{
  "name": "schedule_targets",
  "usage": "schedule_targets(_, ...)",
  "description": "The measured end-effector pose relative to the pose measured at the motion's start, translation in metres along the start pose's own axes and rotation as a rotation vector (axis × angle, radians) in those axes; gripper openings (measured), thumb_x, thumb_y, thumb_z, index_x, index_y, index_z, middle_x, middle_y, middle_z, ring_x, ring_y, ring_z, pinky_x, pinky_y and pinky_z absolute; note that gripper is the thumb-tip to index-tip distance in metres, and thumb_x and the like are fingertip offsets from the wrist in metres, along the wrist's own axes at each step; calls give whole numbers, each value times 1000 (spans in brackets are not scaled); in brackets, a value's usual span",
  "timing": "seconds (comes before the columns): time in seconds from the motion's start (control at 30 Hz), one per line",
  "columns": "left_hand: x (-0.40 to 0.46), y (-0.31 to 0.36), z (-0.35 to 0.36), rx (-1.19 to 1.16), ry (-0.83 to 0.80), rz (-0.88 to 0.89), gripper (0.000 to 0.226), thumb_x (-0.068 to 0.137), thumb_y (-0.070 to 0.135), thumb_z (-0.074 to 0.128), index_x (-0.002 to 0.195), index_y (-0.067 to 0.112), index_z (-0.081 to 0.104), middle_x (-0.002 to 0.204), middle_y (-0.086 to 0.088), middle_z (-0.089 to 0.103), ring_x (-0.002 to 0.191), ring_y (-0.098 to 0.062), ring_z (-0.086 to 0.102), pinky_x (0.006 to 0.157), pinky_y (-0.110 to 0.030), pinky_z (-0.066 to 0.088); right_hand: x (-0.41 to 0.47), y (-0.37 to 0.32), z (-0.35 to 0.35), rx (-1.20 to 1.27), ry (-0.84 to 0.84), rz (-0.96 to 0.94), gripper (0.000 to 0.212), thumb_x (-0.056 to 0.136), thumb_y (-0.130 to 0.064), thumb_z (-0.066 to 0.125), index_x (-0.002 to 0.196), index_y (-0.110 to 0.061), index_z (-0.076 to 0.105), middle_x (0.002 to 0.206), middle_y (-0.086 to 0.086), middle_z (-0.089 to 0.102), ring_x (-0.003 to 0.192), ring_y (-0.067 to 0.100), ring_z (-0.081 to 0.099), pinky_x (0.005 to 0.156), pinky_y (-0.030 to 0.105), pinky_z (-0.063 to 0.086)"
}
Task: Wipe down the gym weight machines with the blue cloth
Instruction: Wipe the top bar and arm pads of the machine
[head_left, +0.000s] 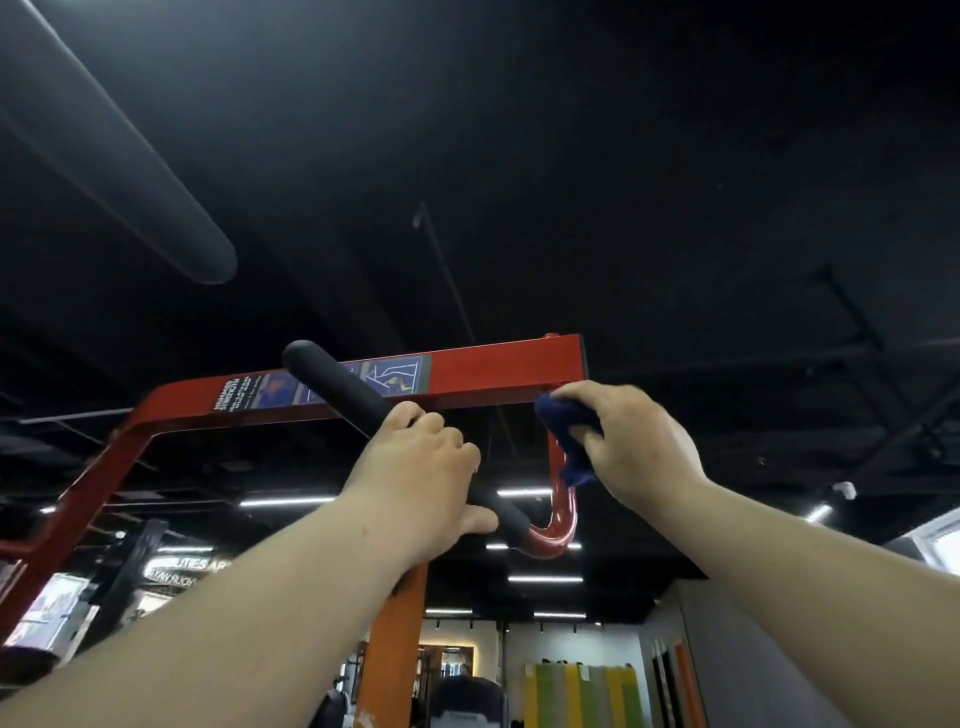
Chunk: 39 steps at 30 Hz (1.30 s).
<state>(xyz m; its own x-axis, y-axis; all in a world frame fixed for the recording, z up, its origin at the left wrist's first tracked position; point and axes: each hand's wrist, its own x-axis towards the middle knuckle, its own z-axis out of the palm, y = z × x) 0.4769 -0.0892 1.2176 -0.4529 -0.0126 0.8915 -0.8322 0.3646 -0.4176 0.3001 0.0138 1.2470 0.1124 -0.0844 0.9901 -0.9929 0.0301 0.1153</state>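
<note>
Left hand (423, 467) grips the foam handle (343, 387); right hand (621, 441) pinches the cloth (563, 431) against the red tube (563, 512), where bunched fabric could slip free overhead.

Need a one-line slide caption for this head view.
Left hand grips the black foam handle while the right hand wipes the red curved bar with the blue cloth.

Two hands are showing: the left hand (415, 467) and the right hand (623, 441). One blue cloth (563, 423) is showing. One black foam grip (337, 384) is showing, on one curved red handle tube (556, 538). One red crossbeam (493, 374) is carrying one instruction label (322, 387). One orange post (397, 623) is standing below.
</note>
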Motion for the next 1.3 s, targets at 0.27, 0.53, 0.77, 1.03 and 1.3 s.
schedule_targets(0.27, -5, 1, 13, -20, 165, -22, 54, 92, 70, 30, 111, 27, 57, 105, 10, 58, 108, -16, 47, 111, -40, 21, 103, -5, 42, -272, 364, -63, 34, 92, -10, 59, 123, -24, 61, 124, -1, 58, 114, 20, 55, 86, 33, 47)
schedule_targets(0.53, -6, 0, 13, -25, 189, 0, 54, 90, 73, 27, 114, 34, 55, 108, 16, 56, 110, -10, 46, 109, -35, 19, 113, 15, 83, -419, -141, -330, 52, 101, -15, 49, 149, -32, 37, 159, -10, 27, 146, 14, 25, 116, 29, 22)
schedule_targets(0.77, -6, 2, 12, -9, 180, -15, 51, 89, 73, 29, 112, 36, 55, 107, 18, 56, 111, -9, 46, 111, -34, 20, 110, -4, 100, -482, 56, -136, 52, 92, -15, 59, 141, -24, 44, 147, -1, 40, 135, 23, 37, 102, 38, 39)
schedule_targets(1.03, -7, 1, 14, 6, 209, -16, 53, 89, 74, 29, 110, 34, 57, 105, 18, 58, 109, -8, 47, 109, -33, 19, 121, 2, 93, -584, 92, -3, 62, 86, -21, 67, 141, -22, 40, 146, 5, 40, 133, 26, 41, 112, 39, 33)
schedule_targets(1.3, -6, -1, 17, 19, 225, 9, 56, 90, 73, 29, 112, 31, 59, 105, 14, 59, 106, -11, 49, 109, -35, 21, 132, -1, 94, -527, 14, -164, 47, 95, -18, 49, 140, -31, 44, 151, -4, 40, 138, 19, 37, 120, 41, 15)
